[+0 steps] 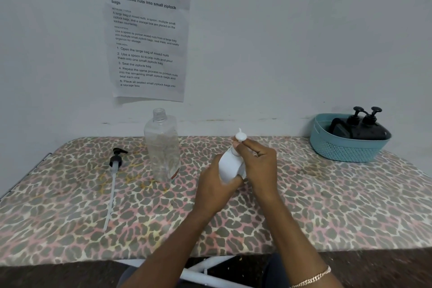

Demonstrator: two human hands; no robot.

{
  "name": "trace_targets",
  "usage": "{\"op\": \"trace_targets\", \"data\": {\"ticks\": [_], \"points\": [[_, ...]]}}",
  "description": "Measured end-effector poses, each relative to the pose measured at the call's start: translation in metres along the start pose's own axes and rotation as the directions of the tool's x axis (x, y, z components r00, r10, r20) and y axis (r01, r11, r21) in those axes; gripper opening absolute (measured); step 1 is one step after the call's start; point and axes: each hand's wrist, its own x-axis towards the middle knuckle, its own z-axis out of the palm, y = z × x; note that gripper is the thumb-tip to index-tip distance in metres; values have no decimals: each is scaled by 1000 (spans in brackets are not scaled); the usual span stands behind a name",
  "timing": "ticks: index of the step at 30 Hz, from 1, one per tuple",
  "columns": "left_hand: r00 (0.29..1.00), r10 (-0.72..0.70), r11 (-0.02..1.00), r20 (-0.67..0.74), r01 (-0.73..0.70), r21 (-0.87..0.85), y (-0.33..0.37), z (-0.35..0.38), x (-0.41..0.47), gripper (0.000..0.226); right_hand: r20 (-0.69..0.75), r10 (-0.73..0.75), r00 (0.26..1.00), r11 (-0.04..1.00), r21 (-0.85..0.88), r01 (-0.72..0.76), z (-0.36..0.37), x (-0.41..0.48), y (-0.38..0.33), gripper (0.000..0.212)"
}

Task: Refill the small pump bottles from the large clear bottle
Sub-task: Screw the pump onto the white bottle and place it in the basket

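Note:
A small white pump bottle (230, 166) is held tilted above the middle of the table. My left hand (216, 188) grips its body from below. My right hand (257, 161) pinches its neck and white pump top (240, 136). The large clear bottle (162, 147) stands upright and uncapped, just left of my hands. Its black pump (116, 159) with a long clear tube lies flat on the table further left. Two black pump bottles (364, 124) sit in a blue basket (346, 147) at the back right.
The table (327, 206) has a leopard-print cover and stands against a white wall. A printed paper sheet (145, 37) is taped to the wall above the clear bottle. White table legs (203, 271) show below the front edge.

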Motion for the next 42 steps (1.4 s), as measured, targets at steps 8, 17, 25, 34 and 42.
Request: {"op": "trace_targets", "data": {"ticks": [8, 17, 25, 34, 42], "points": [[999, -16, 999, -34, 15, -33, -1, 2, 0, 44, -255, -4, 967, 1000, -11, 1, 30, -16, 5, 22], [1000, 26, 999, -7, -27, -38, -4, 2, 1, 59, 6, -61, 998, 983, -176, 61, 1, -11, 6, 33], [999, 54, 997, 0, -54, -50, -3, 1, 5, 50, 461, 55, 885, 888, -428, 168, -49, 16, -18, 52], [991, 39, 963, 126, -4, -270, 1, -11, 29, 40, 618, 212, 757, 671, -655, 347, -73, 49, -47, 62], [935, 75, 933, 346, 57, -356, 52, 30, 80, 62, 576, 208, 790, 570, -728, 381, -125, 80, -101, 33]]}}
